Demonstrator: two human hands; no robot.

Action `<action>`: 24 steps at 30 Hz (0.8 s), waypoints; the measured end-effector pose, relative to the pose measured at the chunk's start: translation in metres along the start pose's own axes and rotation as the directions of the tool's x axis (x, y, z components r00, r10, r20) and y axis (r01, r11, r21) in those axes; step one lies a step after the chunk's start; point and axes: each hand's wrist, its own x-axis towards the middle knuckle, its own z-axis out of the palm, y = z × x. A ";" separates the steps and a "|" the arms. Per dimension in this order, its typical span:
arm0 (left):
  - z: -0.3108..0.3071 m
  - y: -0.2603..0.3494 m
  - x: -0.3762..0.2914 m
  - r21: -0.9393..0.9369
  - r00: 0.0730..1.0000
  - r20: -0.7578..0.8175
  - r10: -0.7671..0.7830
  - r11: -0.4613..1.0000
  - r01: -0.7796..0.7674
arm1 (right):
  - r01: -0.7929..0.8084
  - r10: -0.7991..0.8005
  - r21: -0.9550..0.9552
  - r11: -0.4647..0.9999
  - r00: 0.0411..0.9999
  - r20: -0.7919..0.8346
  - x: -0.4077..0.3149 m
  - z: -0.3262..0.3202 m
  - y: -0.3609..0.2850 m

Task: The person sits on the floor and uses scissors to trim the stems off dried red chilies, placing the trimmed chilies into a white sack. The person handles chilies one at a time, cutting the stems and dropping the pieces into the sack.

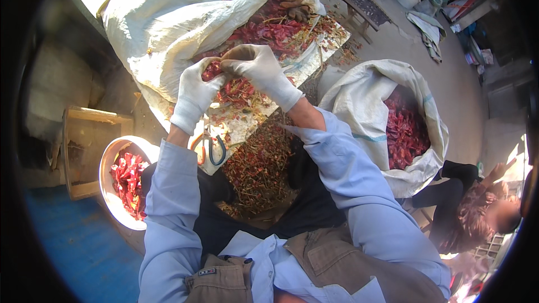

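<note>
My left hand [197,88], in a white knitted glove, is closed on a dried red chili pepper [212,70]. My right hand [257,69], gloved the same way, meets it at the fingertips; what its fingers pinch is hidden. Both are above a light board [248,128] strewn with chili pieces and stems. Behind them, a white woven sack [168,29] lies with its mouth open over more red chilies [273,29]. Scissors [207,143] with one orange and one dark handle rest at the board's near edge, below my left wrist.
A white bucket [105,193] of chilies stands at the left beside a wooden box [67,151]. An upright open sack [341,109] of chilies is at the right. Stem debris [261,164] covers the floor between my legs. Another person [476,214] sits at the far right; a gloved hand [294,4] is at the sack's mouth.
</note>
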 end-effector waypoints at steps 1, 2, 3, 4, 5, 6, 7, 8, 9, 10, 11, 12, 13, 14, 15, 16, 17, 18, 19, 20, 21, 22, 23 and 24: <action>0.002 0.000 -0.001 0.046 1.000 -0.001 0.027 0.999 -0.027 | 0.006 -0.008 -0.053 0.999 1.000 -0.019 -0.001 0.001 0.000; 0.003 0.000 -0.001 0.013 0.999 -0.014 0.039 0.999 -0.038 | 0.004 -0.006 -0.031 1.000 0.999 -0.039 -0.001 0.002 -0.001; 0.005 0.001 -0.002 -0.008 0.999 -0.020 0.027 1.000 -0.027 | 0.002 -0.003 -0.009 1.000 0.998 -0.058 -0.001 0.003 -0.001; 0.005 0.001 -0.002 -0.022 0.999 -0.028 0.018 1.000 -0.019 | -0.025 0.025 0.002 1.000 0.996 -0.086 -0.001 0.004 -0.002; 0.006 0.002 -0.002 -0.101 0.999 -0.013 -0.036 0.994 0.034 | 0.024 -0.023 0.016 1.000 0.996 -0.081 -0.002 0.005 -0.003; 0.007 0.003 -0.003 -0.173 0.996 0.003 -0.085 0.981 0.084 | 0.047 -0.045 0.020 0.999 0.995 -0.088 -0.003 0.005 -0.004; 0.008 0.004 -0.003 -0.244 0.991 0.023 -0.133 0.960 0.135 | 0.069 -0.067 0.022 0.997 0.993 -0.093 -0.003 0.006 -0.005; 0.009 0.005 -0.003 -0.285 0.990 0.036 -0.136 0.948 0.141 | 0.090 -0.088 0.014 0.996 0.992 -0.092 -0.005 0.006 -0.005; 0.010 0.006 -0.003 -0.326 0.989 0.049 -0.138 0.934 0.147 | 0.111 -0.110 0.006 0.994 0.990 -0.091 -0.008 0.005 -0.005; 0.010 0.007 -0.003 -0.359 0.982 0.074 -0.172 0.914 0.188 | 0.142 -0.140 0.010 0.990 0.987 -0.076 -0.009 0.004 -0.005; 0.011 0.008 -0.003 -0.343 0.988 0.066 -0.138 0.927 0.152 | 0.244 -0.255 -0.128 0.961 0.963 -0.083 -0.009 0.004 -0.005; 0.010 0.008 -0.004 -0.318 0.988 0.070 -0.137 0.936 0.152 | 0.349 -0.374 -0.250 0.903 0.925 -0.061 -0.008 0.003 -0.005; 0.010 0.008 -0.004 -0.288 0.985 0.071 -0.158 0.942 0.172 | 0.443 -0.483 -0.365 0.819 0.875 -0.022 -0.008 0.002 -0.004; 0.009 0.009 -0.005 -0.287 0.984 0.086 -0.157 0.942 0.175 | 0.369 -0.405 -0.318 0.874 0.913 -0.055 -0.008 0.002 -0.003; 0.008 0.009 -0.006 -0.280 0.979 0.098 -0.178 0.939 0.199 | 0.291 -0.323 -0.267 0.919 0.943 -0.083 -0.008 0.002 -0.003; 0.007 0.009 -0.006 -0.295 0.980 0.109 -0.164 0.936 0.190 | 0.171 -0.200 -0.224 0.959 0.973 -0.115 -0.007 0.002 -0.002; 0.006 0.009 -0.006 -0.206 0.983 0.100 -0.153 0.963 0.171 | 0.156 -0.169 -0.125 0.980 0.980 -0.107 -0.007 0.002 -0.002; 0.004 0.009 -0.005 -0.139 0.990 0.094 -0.107 0.983 0.119 | 0.099 -0.102 -0.036 0.994 0.990 -0.101 -0.007 0.002 -0.002; 0.002 0.009 -0.005 -0.058 0.994 0.089 -0.070 0.995 0.075 | 0.026 -0.021 0.049 0.998 0.995 -0.101 -0.007 0.002 -0.002; 0.000 0.009 -0.006 -0.039 0.996 0.084 -0.011 0.999 0.015 | -0.008 0.018 0.119 0.993 0.997 -0.078 -0.008 0.001 -0.003; -0.002 0.009 -0.007 -0.007 0.996 0.078 0.037 0.999 -0.037 | -0.057 0.070 0.183 0.981 0.996 -0.064 -0.009 0.001 -0.004; -0.003 0.010 -0.008 0.034 0.996 0.081 0.040 0.998 -0.043 | -0.106 0.120 0.247 0.963 0.992 -0.046 -0.011 0.000 -0.005; -0.004 0.010 -0.010 0.040 0.990 0.080 0.114 0.992 -0.118 | -0.120 0.131 0.218 0.968 0.991 -0.036 -0.012 -0.002 -0.006; -0.007 0.011 -0.012 0.056 0.986 0.086 0.143 0.987 -0.148 | -0.134 0.142 0.189 0.973 0.990 -0.025 -0.012 -0.003 -0.007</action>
